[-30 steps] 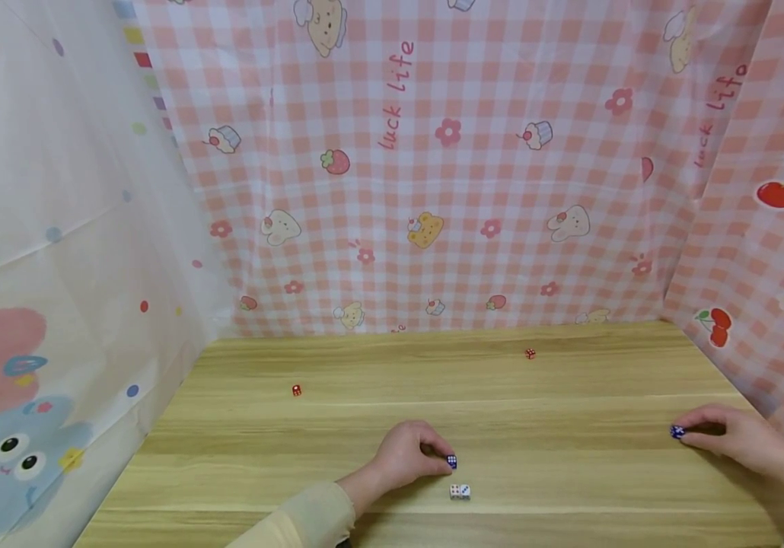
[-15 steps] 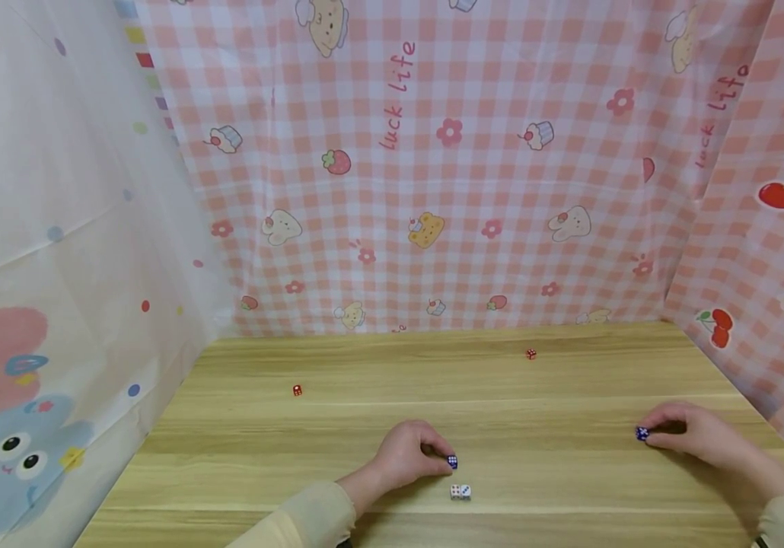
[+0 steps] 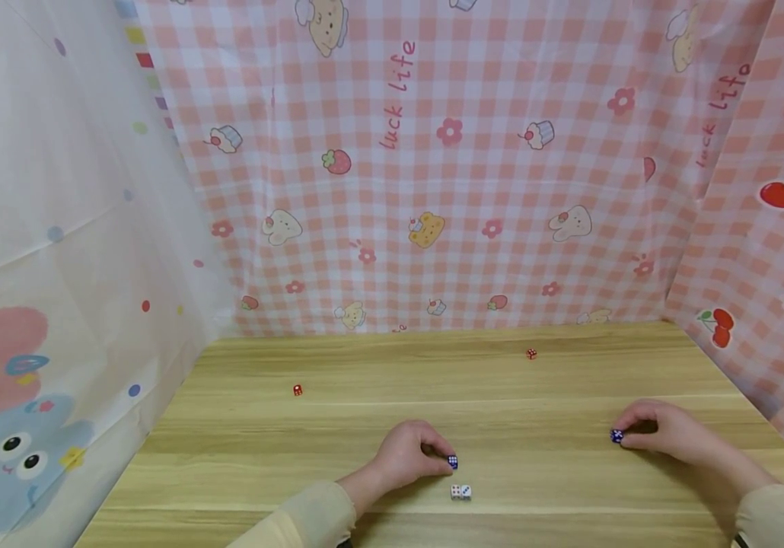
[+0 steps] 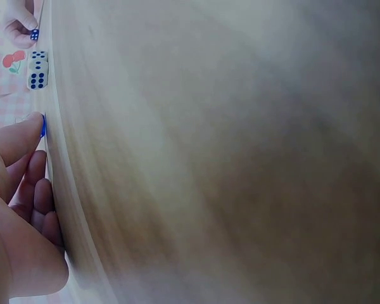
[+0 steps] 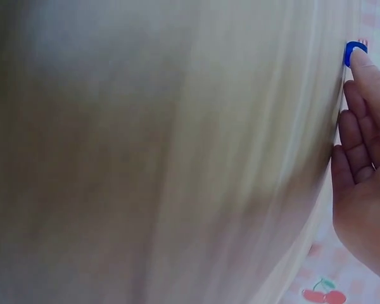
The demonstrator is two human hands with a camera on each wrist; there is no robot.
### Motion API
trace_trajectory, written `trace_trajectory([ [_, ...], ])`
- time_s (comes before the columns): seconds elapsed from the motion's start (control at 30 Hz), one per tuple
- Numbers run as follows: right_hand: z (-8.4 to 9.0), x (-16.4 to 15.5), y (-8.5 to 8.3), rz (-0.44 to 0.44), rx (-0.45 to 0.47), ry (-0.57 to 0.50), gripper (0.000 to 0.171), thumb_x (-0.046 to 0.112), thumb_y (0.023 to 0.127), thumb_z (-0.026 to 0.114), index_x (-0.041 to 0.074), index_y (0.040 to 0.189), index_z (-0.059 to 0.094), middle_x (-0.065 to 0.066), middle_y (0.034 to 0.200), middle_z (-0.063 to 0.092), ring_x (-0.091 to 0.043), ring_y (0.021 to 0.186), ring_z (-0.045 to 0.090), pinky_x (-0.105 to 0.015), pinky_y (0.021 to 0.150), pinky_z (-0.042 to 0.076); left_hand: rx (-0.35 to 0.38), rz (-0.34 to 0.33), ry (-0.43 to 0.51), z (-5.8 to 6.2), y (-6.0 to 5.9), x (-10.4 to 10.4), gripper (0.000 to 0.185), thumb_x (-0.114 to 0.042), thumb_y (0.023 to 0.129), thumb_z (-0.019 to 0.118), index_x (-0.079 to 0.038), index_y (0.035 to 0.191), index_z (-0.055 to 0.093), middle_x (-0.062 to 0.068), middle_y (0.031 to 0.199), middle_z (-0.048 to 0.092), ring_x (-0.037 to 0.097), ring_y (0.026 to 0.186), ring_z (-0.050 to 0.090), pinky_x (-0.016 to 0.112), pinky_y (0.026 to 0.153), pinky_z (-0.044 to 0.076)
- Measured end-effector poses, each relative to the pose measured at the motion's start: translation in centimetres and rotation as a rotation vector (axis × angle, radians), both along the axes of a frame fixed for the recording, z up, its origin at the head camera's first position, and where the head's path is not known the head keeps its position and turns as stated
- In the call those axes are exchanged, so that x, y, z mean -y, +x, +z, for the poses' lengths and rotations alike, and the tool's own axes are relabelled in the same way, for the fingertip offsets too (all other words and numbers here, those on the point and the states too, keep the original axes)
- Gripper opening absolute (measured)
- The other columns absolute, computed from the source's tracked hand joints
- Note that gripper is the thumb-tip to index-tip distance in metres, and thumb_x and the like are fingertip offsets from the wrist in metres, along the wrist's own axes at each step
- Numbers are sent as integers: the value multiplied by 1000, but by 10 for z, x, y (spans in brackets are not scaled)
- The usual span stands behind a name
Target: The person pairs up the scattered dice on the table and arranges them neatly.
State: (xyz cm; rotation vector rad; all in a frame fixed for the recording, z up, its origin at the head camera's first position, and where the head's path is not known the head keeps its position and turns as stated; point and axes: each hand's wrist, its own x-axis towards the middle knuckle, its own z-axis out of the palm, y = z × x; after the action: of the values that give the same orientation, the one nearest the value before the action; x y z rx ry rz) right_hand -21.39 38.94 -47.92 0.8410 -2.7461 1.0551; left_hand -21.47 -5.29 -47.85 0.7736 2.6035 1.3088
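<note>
My left hand (image 3: 409, 454) pinches a blue die (image 3: 452, 462) between thumb and fingers, low over the wooden table near its middle. Just in front of that hand, toward me, two white dice (image 3: 460, 492) sit side by side on the table. Farther right, my right hand (image 3: 669, 434) pinches a second blue die (image 3: 616, 436) close over the tabletop. The left wrist view shows this left-hand die (image 4: 43, 125) mostly covered by the thumb, with the white dice (image 4: 38, 75) beyond. In the right wrist view the blue die (image 5: 355, 54) shows at the thumb tip.
Two red dice lie farther back on the wooden table (image 3: 378, 365): one red die (image 3: 297, 390) on the left, another red die (image 3: 532, 354) at the back right. Pink checked cloth (image 3: 488, 183) hangs behind and to the right; a white printed cloth (image 3: 90, 266) hangs on the left.
My right hand has slid leftward across the table with its blue die, toward the middle. The left hand, its blue die, the white dice and the red dice have stayed put.
</note>
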Motion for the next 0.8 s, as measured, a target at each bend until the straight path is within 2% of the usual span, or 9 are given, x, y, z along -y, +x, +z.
trace_trajectory([
  [0.23,3,18,-3,57,-28,6,14,9,79,82,16,88,74,10,89,67,-1,85,58,-17,75,44,-4,-1,-1,0,0,0,16,-10,72,89,-14,84,80,-12,81,66,1,78,56,21,74,44],
  [0.5,3,36,-7,128,-44,1,15,6,79,82,14,88,73,5,88,67,-3,85,58,-20,75,45,7,-5,-19,2,1,0,15,-10,73,88,-14,85,80,-12,82,66,1,78,57,21,74,45],
  [0.8,6,56,-9,155,22,-9,13,9,80,82,14,87,72,2,89,66,-5,86,58,-23,76,47,9,-9,-12,1,0,0,15,-10,73,88,-14,84,80,-12,83,66,1,78,57,21,74,46],
])
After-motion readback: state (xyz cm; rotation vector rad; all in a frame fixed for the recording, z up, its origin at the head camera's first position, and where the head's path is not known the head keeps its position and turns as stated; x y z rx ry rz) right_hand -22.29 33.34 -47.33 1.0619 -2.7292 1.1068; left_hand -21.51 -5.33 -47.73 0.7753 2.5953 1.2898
